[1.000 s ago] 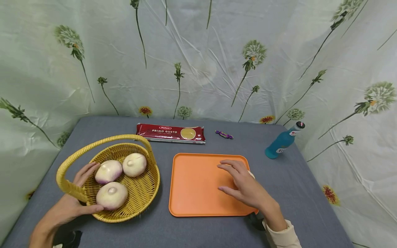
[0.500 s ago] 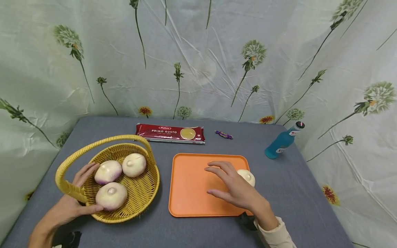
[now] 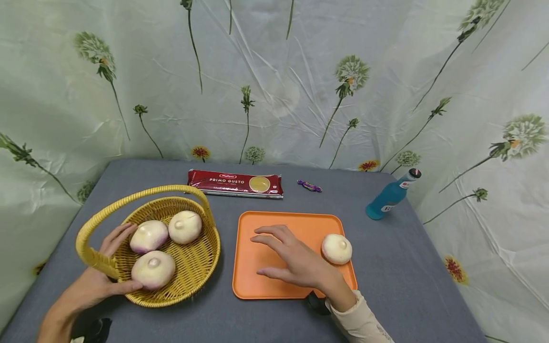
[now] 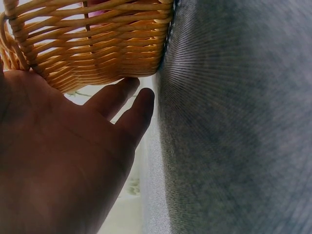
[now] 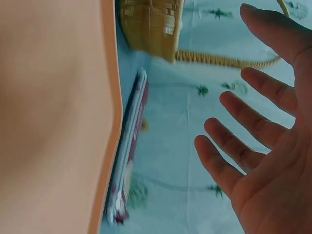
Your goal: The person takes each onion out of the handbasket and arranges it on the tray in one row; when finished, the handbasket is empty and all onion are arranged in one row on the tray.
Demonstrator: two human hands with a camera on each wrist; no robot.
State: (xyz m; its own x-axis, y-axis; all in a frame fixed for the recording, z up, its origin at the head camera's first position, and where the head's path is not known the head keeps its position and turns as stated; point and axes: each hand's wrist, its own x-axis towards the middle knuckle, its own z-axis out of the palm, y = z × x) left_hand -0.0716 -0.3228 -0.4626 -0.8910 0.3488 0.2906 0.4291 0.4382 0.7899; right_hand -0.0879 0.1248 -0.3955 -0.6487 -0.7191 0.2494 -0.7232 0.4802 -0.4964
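My left hand [image 3: 96, 281] holds the left side of a yellow wicker basket [image 3: 195, 274], its thumb and forefinger at the rim on either side of the handle's base. Two other fingers [image 4: 131, 114] extend along the outside of the basket wall in the left wrist view. Inside the basket lie a white-and-purple turnip [image 3: 148, 237], a second turnip [image 3: 153, 270] near the thumb, and a third turnip [image 3: 185, 227] at the back. My right hand [image 3: 296, 259] hovers over an orange tray [image 3: 279, 219], fingers spread and holding nothing. Another turnip [image 3: 336, 249] sits at the tray's right edge.
Behind the tray lie a red spaghetti pack [image 3: 236, 184] and a purple wrapped candy [image 3: 309, 186]. A blue bottle [image 3: 388, 197] stands at the right of the grey-covered table [image 3: 386, 267]. A floral curtain [image 3: 291, 85] hangs behind.
My right hand has moved left across the tray, away from the turnip at its right edge, uncovering it. My left hand and the basket have stayed in place.
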